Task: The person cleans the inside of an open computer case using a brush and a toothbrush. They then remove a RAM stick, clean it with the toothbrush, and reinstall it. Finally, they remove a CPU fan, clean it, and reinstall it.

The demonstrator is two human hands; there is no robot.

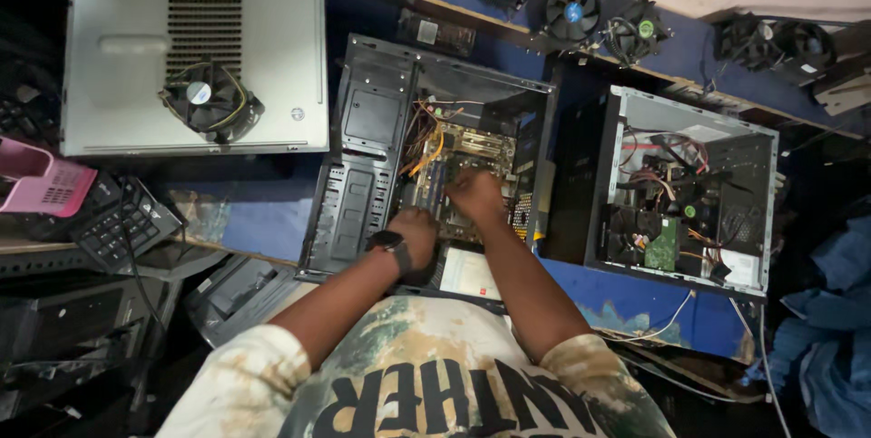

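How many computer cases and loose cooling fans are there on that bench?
Open computer cases: 2, one under the hands, one to its right
Closed computer cases: 1
Loose cooling fans: 6, one on the closed case, five along the back
Total: 9

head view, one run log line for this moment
left hand inside open computer case | right hand on motherboard | holds unclear

Looks like a computer repair workshop: two opened computer cases [426,152] [680,189] lying on a blue tabletop [263,220], loose cooling fans [573,12] lined along the far edge, a closed grey case [195,48] far left, a keyboard [122,220] near left.
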